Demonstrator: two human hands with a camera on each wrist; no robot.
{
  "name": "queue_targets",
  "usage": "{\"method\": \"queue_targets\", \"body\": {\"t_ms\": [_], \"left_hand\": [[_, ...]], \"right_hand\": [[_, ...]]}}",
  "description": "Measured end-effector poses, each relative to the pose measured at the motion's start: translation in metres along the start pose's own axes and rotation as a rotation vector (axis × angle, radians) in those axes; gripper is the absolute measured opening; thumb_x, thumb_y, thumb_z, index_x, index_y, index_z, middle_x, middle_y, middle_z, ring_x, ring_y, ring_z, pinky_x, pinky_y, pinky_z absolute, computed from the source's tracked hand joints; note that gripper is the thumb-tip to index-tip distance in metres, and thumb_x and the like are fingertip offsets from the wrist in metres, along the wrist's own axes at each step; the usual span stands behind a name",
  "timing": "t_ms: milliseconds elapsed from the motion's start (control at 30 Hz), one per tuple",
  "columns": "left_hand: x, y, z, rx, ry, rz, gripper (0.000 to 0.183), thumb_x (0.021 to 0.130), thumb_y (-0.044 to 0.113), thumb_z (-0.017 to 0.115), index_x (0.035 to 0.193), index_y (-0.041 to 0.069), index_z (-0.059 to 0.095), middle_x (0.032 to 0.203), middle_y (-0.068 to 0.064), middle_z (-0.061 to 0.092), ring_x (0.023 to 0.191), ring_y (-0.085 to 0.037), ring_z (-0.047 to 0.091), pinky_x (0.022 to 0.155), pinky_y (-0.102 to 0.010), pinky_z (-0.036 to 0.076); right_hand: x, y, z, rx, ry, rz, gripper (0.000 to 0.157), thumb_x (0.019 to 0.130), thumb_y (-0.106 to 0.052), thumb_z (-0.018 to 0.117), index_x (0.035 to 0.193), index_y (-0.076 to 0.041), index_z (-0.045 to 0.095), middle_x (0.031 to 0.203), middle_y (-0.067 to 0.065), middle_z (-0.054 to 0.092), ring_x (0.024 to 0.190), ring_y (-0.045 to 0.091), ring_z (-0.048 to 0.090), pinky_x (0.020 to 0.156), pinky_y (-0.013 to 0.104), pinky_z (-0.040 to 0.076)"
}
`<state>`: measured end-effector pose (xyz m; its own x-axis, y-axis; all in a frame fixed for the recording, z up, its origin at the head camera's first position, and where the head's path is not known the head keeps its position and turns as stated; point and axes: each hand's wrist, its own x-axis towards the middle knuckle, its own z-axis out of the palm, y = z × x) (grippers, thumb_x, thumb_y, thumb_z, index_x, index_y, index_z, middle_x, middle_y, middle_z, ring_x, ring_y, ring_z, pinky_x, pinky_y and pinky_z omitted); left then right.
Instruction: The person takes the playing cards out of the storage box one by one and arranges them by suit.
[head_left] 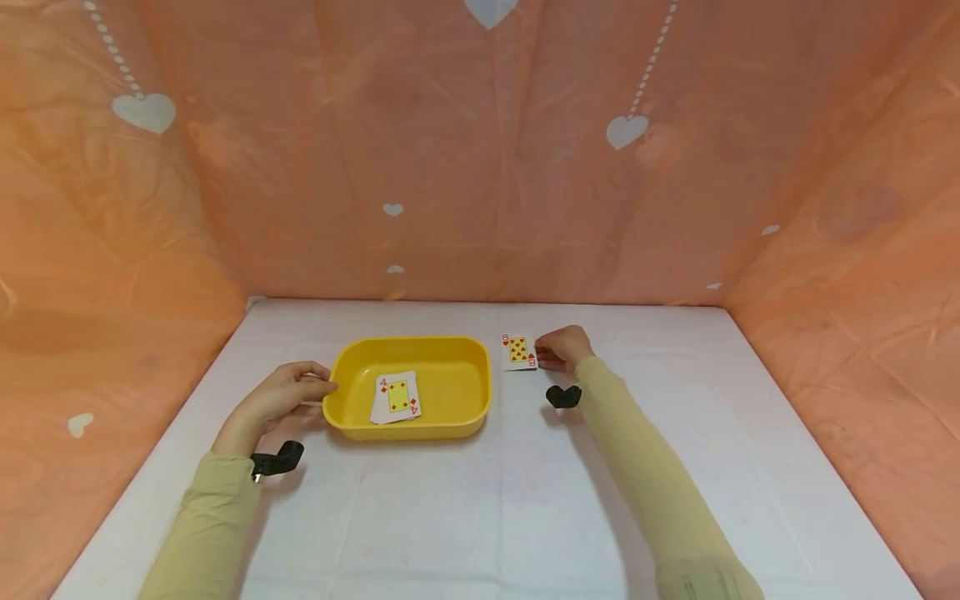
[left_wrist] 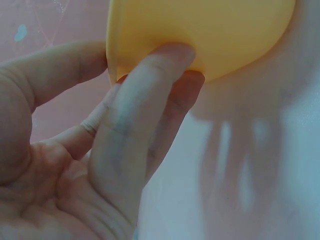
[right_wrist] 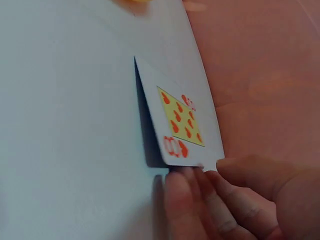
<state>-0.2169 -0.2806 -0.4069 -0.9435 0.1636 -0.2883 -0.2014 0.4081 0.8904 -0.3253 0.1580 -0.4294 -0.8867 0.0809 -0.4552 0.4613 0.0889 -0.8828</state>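
At the far left an orange cloth wall (head_left: pixel 82 275), printed with white hearts, rises beside the white-covered desk (head_left: pixel 420 517). Next comes the left sleeve (head_left: pixel 202 529), pale yellow-green, with a black wrist device (head_left: pixel 279 458) at its cuff. The person's left hand (head_left: pixel 283 392) grasps the left end of a yellow plastic tray (head_left: pixel 453 385), its thumb at the rim and other fingers against the outer wall. In the left half of the tray, towards the near side, lies a small, slightly uneven stack of playing cards (head_left: pixel 396 398) with the four of diamonds face up on top. Just right of the tray, towards the far side of the desk, is the eight of hearts (head_left: pixel 517 350), face up, its right end raised off the surface. The right hand (head_left: pixel 566 346) grasps that raised end, fingertips beneath it; a second black device (head_left: pixel 564 397) sits by the right sleeve (head_left: pixel 637 454)
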Motion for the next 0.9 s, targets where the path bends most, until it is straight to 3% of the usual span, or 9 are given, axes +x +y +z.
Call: {"method": "queue_targets", "body": {"t_ms": [333,433,567,700,900], "left_hand": [[0.001,0.001,-0.001,0.016,0.001,-0.007,0.044,0.093,0.024,0.064,0.119,-0.008,0.047,0.101,-0.015,0.064,0.086,-0.021,0.065,0.073,-0.034,0.056],[0.001,0.0,-0.001,0.021,-0.001,-0.008,0.045,0.093,0.024,0.064,0.119,-0.008,0.047,0.102,-0.014,0.064,0.086,-0.02,0.065,0.074,-0.034,0.055],[0.001,0.0,-0.001,0.021,-0.004,-0.001,0.044,0.093,0.023,0.064,0.118,-0.008,0.047,0.101,-0.015,0.064,0.085,-0.021,0.066,0.073,-0.034,0.056],[0.001,-0.001,0.0,0.017,-0.004,-0.006,0.044,0.093,0.023,0.063,0.119,-0.008,0.047,0.102,-0.016,0.065,0.085,-0.021,0.066,0.073,-0.034,0.056],[0.001,-0.001,0.0,0.02,-0.003,-0.011,0.046,0.093,0.025,0.064,0.119,-0.008,0.046,0.103,-0.016,0.064,0.087,-0.022,0.066,0.075,-0.034,0.055]], "right_hand": [[-0.002,0.0,-0.008,-0.026,-0.063,-0.009,0.028,0.09,-0.005,0.063,0.114,0.009,0.057,0.084,0.012,0.067,0.065,0.016,0.065,0.065,0.03,0.056],[-0.006,-0.001,-0.012,-0.039,-0.108,-0.059,0.031,0.092,-0.005,0.06,0.117,0.013,0.056,0.085,0.016,0.067,0.066,0.019,0.065,0.067,0.031,0.056],[-0.013,-0.009,-0.017,-0.072,-0.157,-0.138,0.036,0.093,-0.007,0.057,0.121,0.015,0.052,0.097,0.022,0.066,0.076,0.023,0.068,0.077,0.035,0.055],[-0.02,-0.021,-0.019,-0.103,-0.191,-0.166,0.042,0.095,-0.012,0.055,0.127,0.014,0.048,0.114,0.026,0.061,0.091,0.025,0.067,0.088,0.038,0.051],[-0.029,-0.042,-0.017,-0.099,-0.219,-0.214,0.04,0.097,-0.018,0.056,0.127,0.007,0.05,0.12,0.026,0.058,0.098,0.029,0.065,0.084,0.036,0.053]]}}
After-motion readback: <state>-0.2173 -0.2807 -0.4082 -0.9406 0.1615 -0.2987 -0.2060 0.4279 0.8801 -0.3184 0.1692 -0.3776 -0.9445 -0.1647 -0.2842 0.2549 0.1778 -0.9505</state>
